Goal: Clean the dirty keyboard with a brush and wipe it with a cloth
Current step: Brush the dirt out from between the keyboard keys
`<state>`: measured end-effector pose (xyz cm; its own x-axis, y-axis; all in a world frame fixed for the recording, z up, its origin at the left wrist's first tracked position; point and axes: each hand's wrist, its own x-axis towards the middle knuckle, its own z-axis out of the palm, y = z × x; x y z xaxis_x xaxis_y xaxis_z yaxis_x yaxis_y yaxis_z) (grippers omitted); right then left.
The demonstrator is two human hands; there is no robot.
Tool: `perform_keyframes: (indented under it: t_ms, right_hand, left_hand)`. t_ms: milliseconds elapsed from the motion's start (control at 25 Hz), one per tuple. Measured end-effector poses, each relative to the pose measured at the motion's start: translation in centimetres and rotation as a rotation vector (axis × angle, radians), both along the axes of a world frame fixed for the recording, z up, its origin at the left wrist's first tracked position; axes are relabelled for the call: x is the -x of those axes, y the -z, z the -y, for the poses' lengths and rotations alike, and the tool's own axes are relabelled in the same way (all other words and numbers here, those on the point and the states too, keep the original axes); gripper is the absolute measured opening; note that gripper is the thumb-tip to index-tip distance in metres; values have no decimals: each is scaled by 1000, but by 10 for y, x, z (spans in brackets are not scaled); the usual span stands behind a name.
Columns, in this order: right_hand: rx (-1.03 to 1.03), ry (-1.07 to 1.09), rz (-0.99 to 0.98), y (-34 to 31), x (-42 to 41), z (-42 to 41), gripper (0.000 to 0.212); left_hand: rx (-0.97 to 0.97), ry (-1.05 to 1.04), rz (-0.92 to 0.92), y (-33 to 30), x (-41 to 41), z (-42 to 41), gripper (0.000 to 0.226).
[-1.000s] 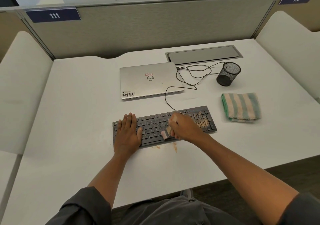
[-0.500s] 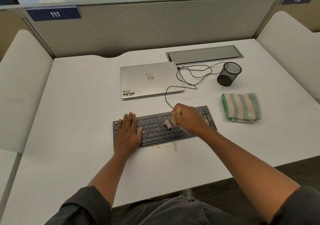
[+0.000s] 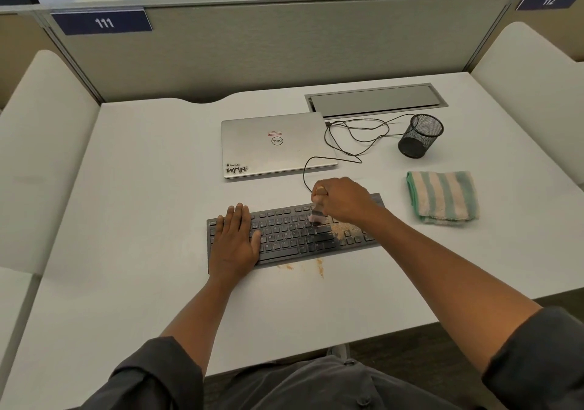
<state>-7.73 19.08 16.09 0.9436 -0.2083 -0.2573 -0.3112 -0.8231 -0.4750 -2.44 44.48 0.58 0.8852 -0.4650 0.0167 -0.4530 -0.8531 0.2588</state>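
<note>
A dark grey keyboard (image 3: 290,235) lies across the white desk (image 3: 142,220) in front of me. My left hand (image 3: 235,239) rests flat on its left part, fingers straight. My right hand (image 3: 343,199) grips a small brush (image 3: 316,213) over the upper middle keys, bristles down on the keys. Tan crumbs (image 3: 343,229) cover the keys just right of the bristles. More crumbs (image 3: 319,265) lie on the desk in front of the keyboard. A folded green and beige striped cloth (image 3: 442,196) lies to the right of the keyboard.
A shut silver laptop (image 3: 275,144) sits behind the keyboard, with a thin black cable (image 3: 350,139) looping from it. A black mesh pen cup (image 3: 420,136) stands at the back right. A metal cable hatch (image 3: 376,99) lies near the partition wall.
My right hand moved the brush from the keyboard's front edge up toward its back row and slightly right. Crumbs now show beside the bristles. My left hand stayed put.
</note>
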Motion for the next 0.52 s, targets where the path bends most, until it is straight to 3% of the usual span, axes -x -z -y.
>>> perform_keyframes:
  t_ms: [160,400,520]
  right_hand:
    - [-164,4,3,-2,-6,-6,11]
    - [102,-24,-28,-6,-7,0,9]
    - [-153,-10,-35,-5,-9,1,11]
  left_hand:
    - [0,0,4,-1,0,0,77]
    - [-2,-4,1,-1,0,0,77]
    - [-4,0,2,-2,0,1,77]
